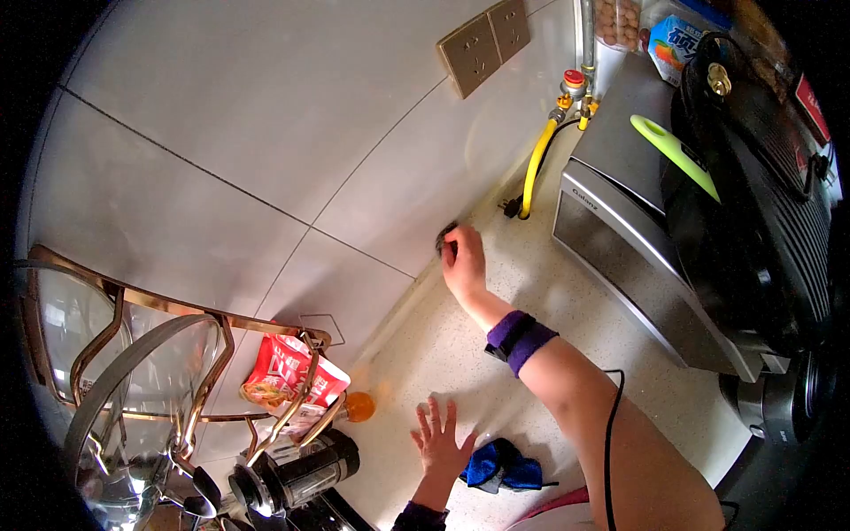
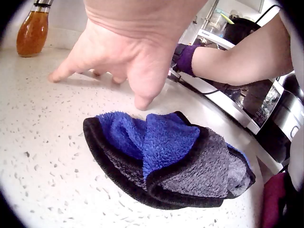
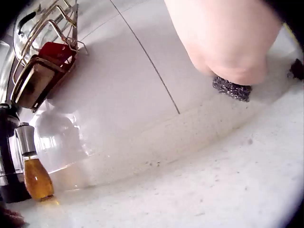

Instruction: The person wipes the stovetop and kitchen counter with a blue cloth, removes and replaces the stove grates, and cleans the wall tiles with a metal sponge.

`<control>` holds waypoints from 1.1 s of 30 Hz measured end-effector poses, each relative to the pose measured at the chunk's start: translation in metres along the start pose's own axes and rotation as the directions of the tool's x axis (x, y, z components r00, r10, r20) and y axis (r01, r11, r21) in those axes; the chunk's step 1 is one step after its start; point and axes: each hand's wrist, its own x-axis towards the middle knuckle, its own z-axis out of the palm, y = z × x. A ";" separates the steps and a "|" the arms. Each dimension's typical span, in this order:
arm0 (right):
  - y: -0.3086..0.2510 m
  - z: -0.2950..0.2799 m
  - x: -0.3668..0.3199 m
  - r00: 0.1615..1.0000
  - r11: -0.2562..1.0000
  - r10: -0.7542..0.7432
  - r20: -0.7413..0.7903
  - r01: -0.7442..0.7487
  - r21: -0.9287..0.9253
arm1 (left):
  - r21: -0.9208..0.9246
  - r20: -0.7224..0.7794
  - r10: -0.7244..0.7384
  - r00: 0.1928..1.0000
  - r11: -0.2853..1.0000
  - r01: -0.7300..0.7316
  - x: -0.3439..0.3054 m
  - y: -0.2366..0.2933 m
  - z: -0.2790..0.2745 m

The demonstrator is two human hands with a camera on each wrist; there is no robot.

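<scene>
A dark steel wool scouring pad (image 3: pixel 232 89) is gripped in my right hand (image 1: pixel 467 264), at the raised edge where the countertop (image 1: pixel 460 332) meets the tiled wall. Most of the pad is covered by the fingers. My left hand (image 1: pixel 440 453) rests on the counter with its fingers spread and holds nothing. Right beside its thumb lies a crumpled blue and grey cloth (image 2: pixel 190 166) with black edging.
A silver oven (image 1: pixel 620 257) with a black pan on top stands to the right. Behind it runs a yellow gas hose (image 1: pixel 536 168). On the left are a lid rack (image 1: pixel 212 323), a red packet (image 1: pixel 292 376) and an amber-filled bottle (image 3: pixel 38 178).
</scene>
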 end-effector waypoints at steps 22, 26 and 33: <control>-0.079 0.002 -0.003 0.956 0.912 -0.291 0.028 0.269 0.309 | 0.000 0.002 -0.004 1.000 1.000 0.004 0.002 -0.002 0.004; -0.065 -0.006 0.072 0.957 0.981 -0.037 -0.288 0.089 0.171 | 0.005 0.007 -0.006 1.000 1.000 0.006 0.000 -0.003 0.006; -0.077 -0.009 0.062 0.932 0.903 -0.327 -0.154 0.356 0.240 | 0.003 0.021 0.000 1.000 1.000 0.000 0.004 -0.005 0.005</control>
